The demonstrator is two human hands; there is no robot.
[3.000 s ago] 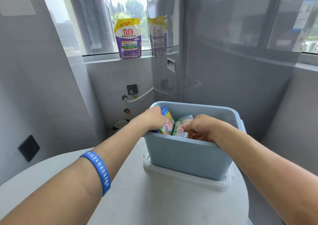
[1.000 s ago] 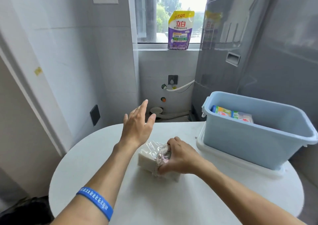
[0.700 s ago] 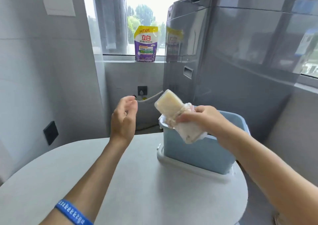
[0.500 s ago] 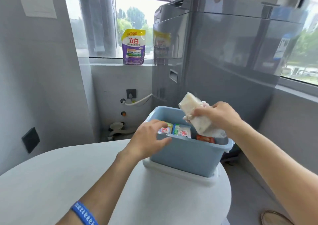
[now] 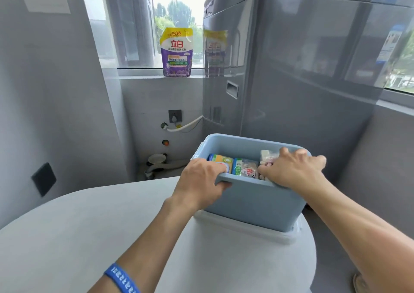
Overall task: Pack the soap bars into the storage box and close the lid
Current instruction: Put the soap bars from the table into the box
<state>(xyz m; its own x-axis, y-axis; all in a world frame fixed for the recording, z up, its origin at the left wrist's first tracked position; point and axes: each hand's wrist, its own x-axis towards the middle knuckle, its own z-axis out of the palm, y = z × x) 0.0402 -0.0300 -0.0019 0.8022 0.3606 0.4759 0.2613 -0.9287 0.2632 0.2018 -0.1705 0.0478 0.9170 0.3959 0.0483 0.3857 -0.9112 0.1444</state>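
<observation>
Now the left hand (image 5: 201,182) gripped the near rim of the blue box (image 5: 253,203), fingers (image 5: 220,169) curled over the edge and thumb beneath; the right hand (image 5: 291,169) reached into the box's right end, its fingers closed on a clear-wrapped soap bar (image 5: 265,155); two packaged bars (image 5: 233,165) stood inside; the box sat on its white lid (image 5: 280,235) on the round table (image 5: 89,236).

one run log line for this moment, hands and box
left hand: gripping box rim | right hand: lowering wrapped soap into box | lid: under box
</observation>
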